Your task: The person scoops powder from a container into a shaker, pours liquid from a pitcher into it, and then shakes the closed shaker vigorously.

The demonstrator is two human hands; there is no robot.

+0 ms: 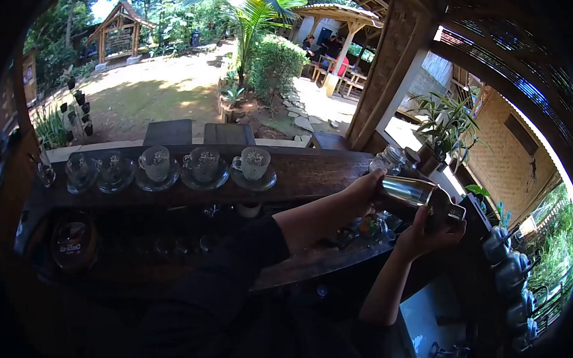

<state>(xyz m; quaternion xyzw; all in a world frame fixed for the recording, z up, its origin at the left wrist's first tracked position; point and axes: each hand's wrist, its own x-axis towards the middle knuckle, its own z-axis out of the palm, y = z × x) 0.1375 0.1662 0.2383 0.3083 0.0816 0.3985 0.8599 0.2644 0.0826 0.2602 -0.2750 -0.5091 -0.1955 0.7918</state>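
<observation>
A shiny metal cocktail shaker (406, 191) is held up over the right part of the counter, lying nearly sideways. My left hand (365, 187) is closed round its left end. At the shaker's narrower right end, my right hand (430, 232) has its fingers wrapped about the metal. Behind my left hand stands a glass jar (389, 159) on the raised ledge. Farther left along that ledge is a row of glass cups on saucers; the nearest glass cup (255, 163) sits upright and looks frosted or filled with something pale.
The dark wooden ledge (312, 167) runs across in front of me. Several kettles (509, 272) hang or stand at the right edge. A sink (430, 320) is low on the right. A round sign (74, 241) stands on the lower shelf; people (330, 46) are seated far off.
</observation>
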